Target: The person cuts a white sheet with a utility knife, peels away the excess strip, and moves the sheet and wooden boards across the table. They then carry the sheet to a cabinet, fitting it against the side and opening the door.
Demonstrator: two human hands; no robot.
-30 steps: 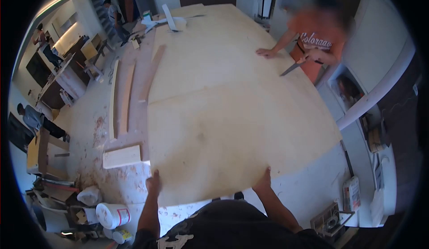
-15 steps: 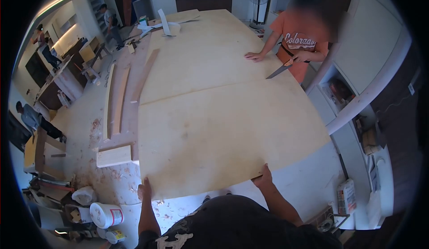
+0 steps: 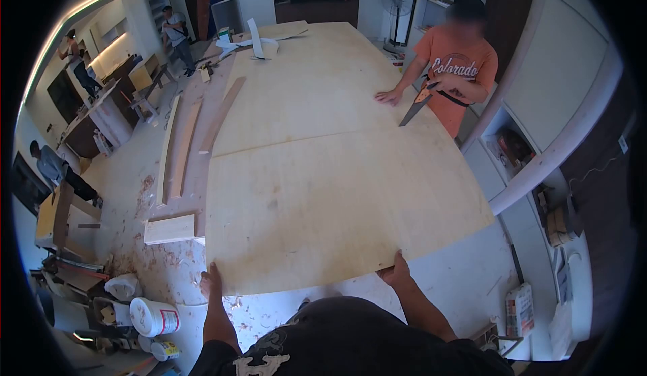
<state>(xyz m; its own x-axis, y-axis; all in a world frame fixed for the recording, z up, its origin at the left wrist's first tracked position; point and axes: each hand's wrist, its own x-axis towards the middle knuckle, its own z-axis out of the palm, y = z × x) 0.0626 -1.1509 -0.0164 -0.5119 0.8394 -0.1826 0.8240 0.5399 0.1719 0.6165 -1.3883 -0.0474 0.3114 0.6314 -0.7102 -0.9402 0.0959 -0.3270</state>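
A large pale plywood sheet stretches away from me, with a seam or edge line across its middle. My left hand grips its near left corner, thumb on top. At the near edge on the right, my right hand holds the sheet too, thumb up and the other fingers hidden below. Across the sheet at the right, a co-worker in an orange shirt rests one hand flat on the wood and holds a handsaw in the other, its blade angled down by the sheet's right edge.
Wood strips and a short board lie left of the sheet. White offcuts sit at its far end. A white bucket stands lower left, a bag lower right. Three other people are farther off at left.
The view has shifted slightly. The co-worker stands more upright, with the saw tilted more steeply. My two hands keep their hold on the sheet.
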